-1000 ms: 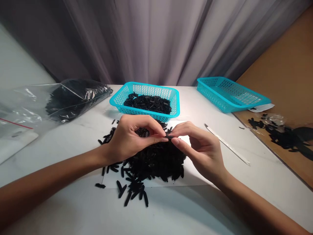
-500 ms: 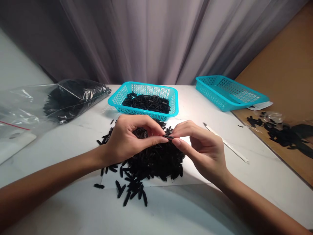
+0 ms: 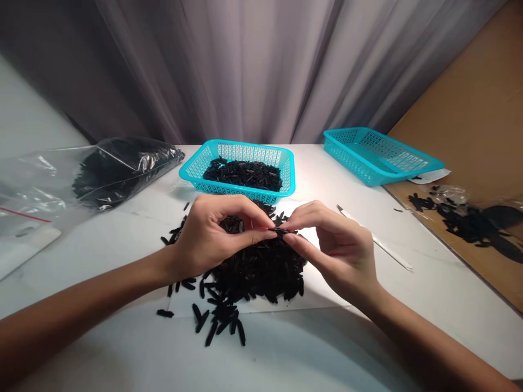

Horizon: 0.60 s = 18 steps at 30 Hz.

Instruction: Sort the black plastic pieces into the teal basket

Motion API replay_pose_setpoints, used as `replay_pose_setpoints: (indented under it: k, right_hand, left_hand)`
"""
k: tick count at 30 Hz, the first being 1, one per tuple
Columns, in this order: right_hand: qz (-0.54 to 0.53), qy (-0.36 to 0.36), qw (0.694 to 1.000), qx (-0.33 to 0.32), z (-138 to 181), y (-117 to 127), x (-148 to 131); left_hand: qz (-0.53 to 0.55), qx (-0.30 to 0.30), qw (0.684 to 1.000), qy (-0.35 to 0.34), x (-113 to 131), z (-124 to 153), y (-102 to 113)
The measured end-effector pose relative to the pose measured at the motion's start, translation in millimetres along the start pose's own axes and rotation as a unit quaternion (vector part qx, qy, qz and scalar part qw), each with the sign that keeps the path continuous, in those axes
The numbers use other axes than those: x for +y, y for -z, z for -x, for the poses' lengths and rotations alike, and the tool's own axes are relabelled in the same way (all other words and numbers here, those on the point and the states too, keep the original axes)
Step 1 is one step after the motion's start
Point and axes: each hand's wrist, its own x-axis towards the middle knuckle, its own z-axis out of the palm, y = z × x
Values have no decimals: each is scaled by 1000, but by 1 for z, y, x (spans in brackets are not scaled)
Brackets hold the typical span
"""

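A small black elongated piece point(image 3: 281, 232), seemingly a hair clip, is pinched at its two ends between my hands. My left hand point(image 3: 212, 231) closes thumb and forefinger on its left end, where a thin reddish line shows. My right hand point(image 3: 343, 242) grips the right end between thumb and fingertips. Underneath lies a heap of similar black pieces point(image 3: 261, 272), spread over a white sheet point(image 3: 318, 302), with several strays toward the front. My fingers cover part of the held piece, so its exact form is hard to make out.
Behind the heap stands a turquoise basket point(image 3: 188, 175) holding many black pieces. Another turquoise basket point(image 3: 368, 175) sits at back right. A clear bag point(image 3: 122, 169) of black material lies left. At right are a slim white tool point(image 3: 388, 251) and black scraps point(image 3: 469, 220) on brown board.
Both hands keep their pinch on the black piece and have barely shifted. The whole view has moved slightly; the held piece looks turned a little between the fingertips.
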Motion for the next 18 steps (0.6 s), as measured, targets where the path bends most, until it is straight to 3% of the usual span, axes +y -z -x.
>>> replay_pose_setpoints:
  k: [18]
  right_hand:
    - [-2,-26,1000,-2,0,-1,1]
  left_hand:
    - [-3,14,999,36,-3,2,0]
